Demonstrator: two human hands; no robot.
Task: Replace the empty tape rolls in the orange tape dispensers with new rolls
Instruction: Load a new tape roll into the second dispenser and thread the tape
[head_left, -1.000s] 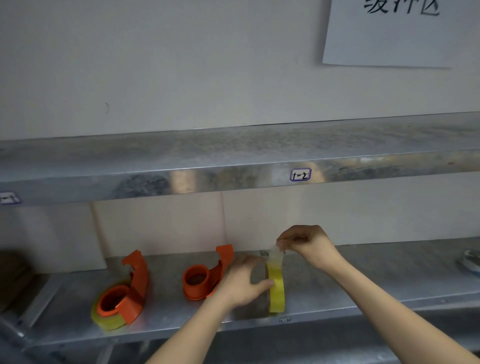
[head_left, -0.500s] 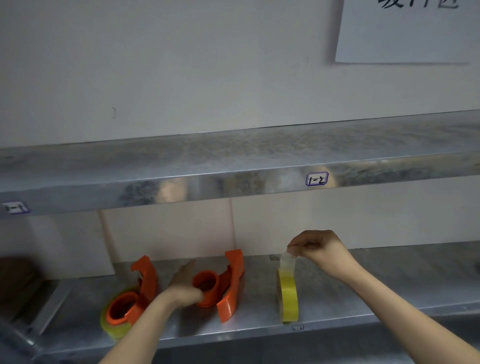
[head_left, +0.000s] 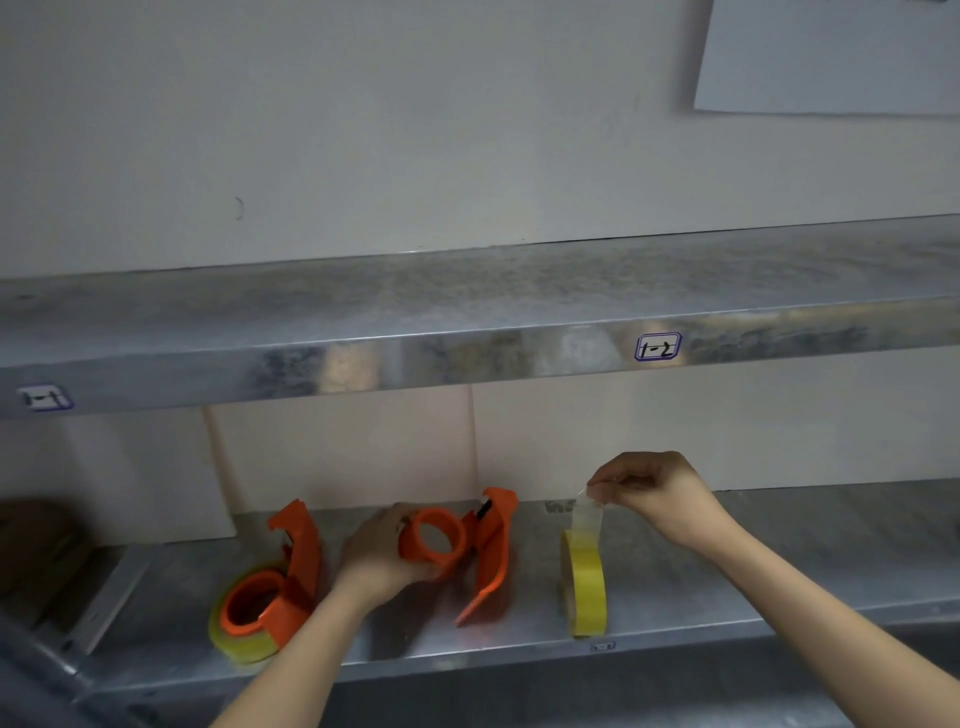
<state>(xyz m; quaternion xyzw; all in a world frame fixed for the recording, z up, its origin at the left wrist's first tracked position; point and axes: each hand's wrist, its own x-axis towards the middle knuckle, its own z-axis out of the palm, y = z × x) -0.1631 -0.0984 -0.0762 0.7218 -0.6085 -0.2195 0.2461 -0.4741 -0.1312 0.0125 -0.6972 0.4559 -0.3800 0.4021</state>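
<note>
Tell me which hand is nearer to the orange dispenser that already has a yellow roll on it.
Left. The left hand grips the empty dispenser just right of the loaded dispenser. The right hand is farther right, pinching the tape end above the standing yellow roll.

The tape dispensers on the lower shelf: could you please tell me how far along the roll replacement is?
Done: the left dispenser already carries a yellow roll. In hand: the left hand grips the second dispenser, whose hub is bare, while the right hand pinches the peeled end of the new roll standing on the shelf. Left: mounting that roll and threading the tape.
</note>
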